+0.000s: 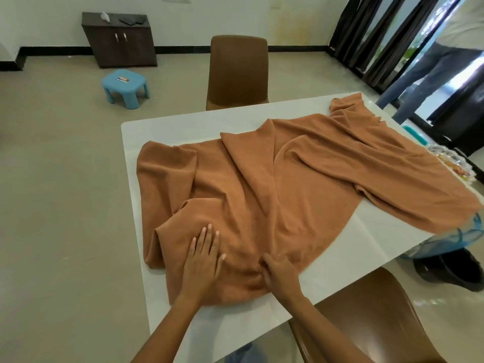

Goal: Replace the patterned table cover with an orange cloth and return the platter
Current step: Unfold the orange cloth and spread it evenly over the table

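Patterned bundle cut off at right edge, right hand fingertips buried in cloth

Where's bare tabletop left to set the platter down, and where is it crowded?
Bare white table shows in a strip along the far edge between the brown chair and the orange cloth, a narrow strip down the left edge, and a wedge at the near right. The middle is all bunched cloth; the left hand presses it flat and the right hand pinches a fold.

Brown chair at the white table's far side; second brown chair at the near right corner; blue plastic stool on the floor; dark wooden cabinet against the wall; dark curtains at right.
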Tool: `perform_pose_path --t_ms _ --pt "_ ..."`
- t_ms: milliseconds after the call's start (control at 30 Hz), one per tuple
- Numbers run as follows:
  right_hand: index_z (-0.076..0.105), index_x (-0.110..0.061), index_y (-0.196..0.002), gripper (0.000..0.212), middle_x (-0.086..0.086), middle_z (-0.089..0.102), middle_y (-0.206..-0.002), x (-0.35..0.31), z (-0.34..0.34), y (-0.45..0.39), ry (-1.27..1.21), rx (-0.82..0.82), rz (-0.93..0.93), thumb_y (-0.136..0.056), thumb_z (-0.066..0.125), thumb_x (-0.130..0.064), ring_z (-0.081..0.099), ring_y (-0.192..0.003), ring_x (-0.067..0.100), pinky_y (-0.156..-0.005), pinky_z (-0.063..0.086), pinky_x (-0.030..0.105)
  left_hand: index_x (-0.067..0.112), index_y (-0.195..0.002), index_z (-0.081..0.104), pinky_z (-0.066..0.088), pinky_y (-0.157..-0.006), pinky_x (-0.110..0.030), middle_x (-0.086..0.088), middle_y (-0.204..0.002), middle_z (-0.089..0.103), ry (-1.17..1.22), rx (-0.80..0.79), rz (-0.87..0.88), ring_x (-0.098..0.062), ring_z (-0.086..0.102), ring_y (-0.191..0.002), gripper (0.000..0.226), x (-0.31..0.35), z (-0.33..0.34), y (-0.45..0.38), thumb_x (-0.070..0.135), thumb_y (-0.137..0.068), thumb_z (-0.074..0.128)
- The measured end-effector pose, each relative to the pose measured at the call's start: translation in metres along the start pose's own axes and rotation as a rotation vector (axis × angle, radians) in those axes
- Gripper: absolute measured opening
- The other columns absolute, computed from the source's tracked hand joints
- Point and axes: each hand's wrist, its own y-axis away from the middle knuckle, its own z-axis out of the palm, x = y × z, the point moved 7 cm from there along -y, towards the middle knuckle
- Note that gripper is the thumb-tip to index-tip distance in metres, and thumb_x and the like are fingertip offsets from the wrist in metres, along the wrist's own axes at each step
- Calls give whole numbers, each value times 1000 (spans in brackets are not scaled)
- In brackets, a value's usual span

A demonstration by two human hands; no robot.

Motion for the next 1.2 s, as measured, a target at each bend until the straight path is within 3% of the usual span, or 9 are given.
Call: perform_pose_path --t_ms 67,133,233,300,433,567,833,1033,1200 --pt "52 -14 -71 9 -3 57 -60 -5 -5 -10 -42 47 44 -79 50 -12 50 -51 15 -46 44 36 3 -143 29 8 -115 -36 -13 -157 17 -9 -60 -14 -24 12 -145 61 -6 10 0 44 -101 9" --pt "53 -15 -70 13 -4 58 -62 -13 -10 -23 -100 91 58 -80 46 -20 51 -51 14 -45 43 33 3 -141 33 9 -115 -35 -14 -153 26 19 -82 -13 -21 11 -146 61 -4 10 0 43 -101 10" --pt "55 -16 -73 8 -2 61 -70 -29 -17 -47 -188 107 30 -80 51 -18 54 -60 14 -53 44 31 2 -133 50 12 -114 -34 -16 -142 44 48 -63 -18 -26 42 -133 64 0 -3 0 42 -102 9" --pt "58 -16 -77 4 -1 64 -74 -40 -17 -62 -212 109 32 -80 58 -13 57 -64 16 -58 46 33 2 -130 53 13 -114 -34 -16 -139 48 56 -12 -26 -28 47 -129 64 -1 -18 -2 40 -102 10" --pt "67 -15 -86 8 1 70 -82 -66 -16 -81 -236 173 59 -79 63 -13 64 -73 20 -65 50 31 6 -132 53 16 -114 -34 -14 -141 47 72 79 -24 -26 44 -132 57 -12 -44 -8 39 -101 19" --pt "64 -15 -77 11 0 69 -75 -107 -19 -98 -292 257 21 -76 69 -6 56 -64 7 -59 32 9 10 -133 53 15 -116 -31 -10 -147 41 169 150 -27 -22 32 -139 53 -43 -72 -17 38 -96 26" --pt "67 -17 -85 9 -4 70 -85 -174 2 -151 -298 362 209 -80 66 -10 63 -78 11 -68 40 19 9 -132 53 13 -114 -36 -13 -148 38 262 98 90 -25 27 -141 55 -142 -110 -49 38 -95 25" --pt "66 -14 -96 12 0 71 -95 -200 14 -194 -313 424 382 -84 65 -15 65 -89 17 -73 44 25 8 -140 44 6 -113 -27 -11 -153 30 299 39 115 -21 18 -145 69 -196 -124 -72 48 -92 14" --pt "56 -11 -118 31 8 64 -116 -184 34 -246 -224 282 501 -90 59 -25 60 -106 25 -81 46 32 12 -144 36 -1 -113 -22 -4 -157 20 359 -18 80 -13 7 -146 50 -215 -120 -119 37 -101 29"
